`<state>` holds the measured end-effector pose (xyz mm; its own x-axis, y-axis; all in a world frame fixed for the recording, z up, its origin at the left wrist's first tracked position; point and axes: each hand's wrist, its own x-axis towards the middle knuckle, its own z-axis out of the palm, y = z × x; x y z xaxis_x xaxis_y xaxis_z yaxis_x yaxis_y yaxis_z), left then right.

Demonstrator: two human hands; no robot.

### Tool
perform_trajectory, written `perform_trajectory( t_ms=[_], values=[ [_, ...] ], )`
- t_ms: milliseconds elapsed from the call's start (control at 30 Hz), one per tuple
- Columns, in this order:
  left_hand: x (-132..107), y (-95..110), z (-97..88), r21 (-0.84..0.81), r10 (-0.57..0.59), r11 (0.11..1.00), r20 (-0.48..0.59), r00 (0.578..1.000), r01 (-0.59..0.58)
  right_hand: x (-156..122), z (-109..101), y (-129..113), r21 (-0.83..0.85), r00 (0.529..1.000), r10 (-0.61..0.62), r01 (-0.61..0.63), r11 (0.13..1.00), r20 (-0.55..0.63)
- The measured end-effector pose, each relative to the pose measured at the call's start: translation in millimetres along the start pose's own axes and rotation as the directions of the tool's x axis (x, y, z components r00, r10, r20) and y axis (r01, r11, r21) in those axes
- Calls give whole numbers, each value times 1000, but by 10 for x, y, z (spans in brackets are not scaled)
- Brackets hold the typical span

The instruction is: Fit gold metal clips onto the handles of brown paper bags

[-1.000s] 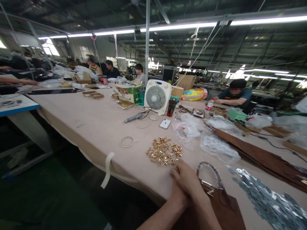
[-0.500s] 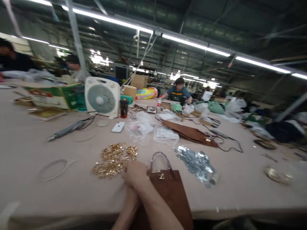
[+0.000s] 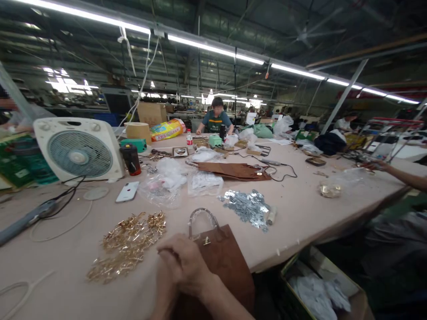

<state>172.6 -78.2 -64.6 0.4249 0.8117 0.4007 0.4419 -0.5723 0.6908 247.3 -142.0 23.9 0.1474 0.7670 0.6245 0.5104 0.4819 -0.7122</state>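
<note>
A brown handbag point(image 3: 222, 253) with a wrapped handle loop and a small gold clasp leans at the table's front edge. Just left of its top, my two hands are pressed together. My right hand point(image 3: 187, 255) lies over the other with its fingers curled; anything inside them is hidden. Underneath, my left hand point(image 3: 167, 269) is blurred and mostly covered, so its fingers do not show. A pile of small gold metal fittings point(image 3: 130, 242) lies to the left of my hands. Beyond the bag to the right is a heap of flat silver metal pieces point(image 3: 247, 206).
Across the table sits a co-worker point(image 3: 216, 120). A box fan point(image 3: 80, 149), a tumbler point(image 3: 130, 160), a white phone point(image 3: 127, 192) and plastic bags point(image 3: 167, 178) stand or lie left. Brown leather pieces point(image 3: 233, 170) lie mid-table. Another person's arm point(image 3: 396, 175) reaches in at right.
My view has swung to the right, so the fan and piles sit further left and a box below the table edge appears. My hands stay together beside the handbag.
</note>
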Motion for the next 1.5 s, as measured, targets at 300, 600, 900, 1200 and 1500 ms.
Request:
perform_trajectory(
  t_ms=[300,600,900,1200,1500],
  values=[
    [7,184,-19,11,40,999,-128,991,-39,-937,-1149,580,237,680,510,-459,856,-526],
    [460,793,259,26,435,888,281,856,-460,-1113,-1244,803,219,678,528,-491,843,-512],
    [1012,883,479,71,514,661,682,520,-747,-1162,-1259,840,-40,729,470,-561,827,-498],
    [1306,1263,464,-4,482,642,780,400,-767,-1099,-1229,742,-201,835,379,-483,852,-399],
    [1328,990,542,64,330,716,846,418,-695,-1083,-1194,713,-235,840,377,-487,841,-392]
  ],
)
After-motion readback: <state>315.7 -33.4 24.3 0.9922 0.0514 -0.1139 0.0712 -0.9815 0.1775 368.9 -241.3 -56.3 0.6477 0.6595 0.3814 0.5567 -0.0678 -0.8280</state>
